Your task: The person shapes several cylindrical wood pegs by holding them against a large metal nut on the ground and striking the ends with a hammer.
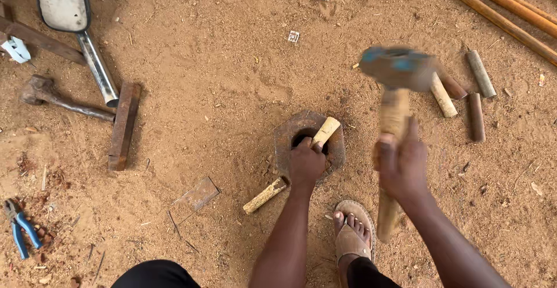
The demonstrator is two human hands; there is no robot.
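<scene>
My left hand (306, 163) grips a short pale wooden peg (325, 131) that leans into the hole of a rusty hexagonal metal block (282, 140) half sunk in the sandy ground. My right hand (401, 165) is closed around the wooden handle of a hammer (397, 67), whose blue-grey head is raised and blurred with motion above and to the right of the block. Another pale peg (265, 196) lies on the ground just left of my left wrist.
Several short wooden pegs (476, 99) lie at the right, long poles (499, 9) at the top right. A rusty bar (123, 125), a second hammer (55, 98), a metal pipe (97, 67) and blue pliers (20, 229) lie at the left. My sandalled foot (351, 233) rests below the block.
</scene>
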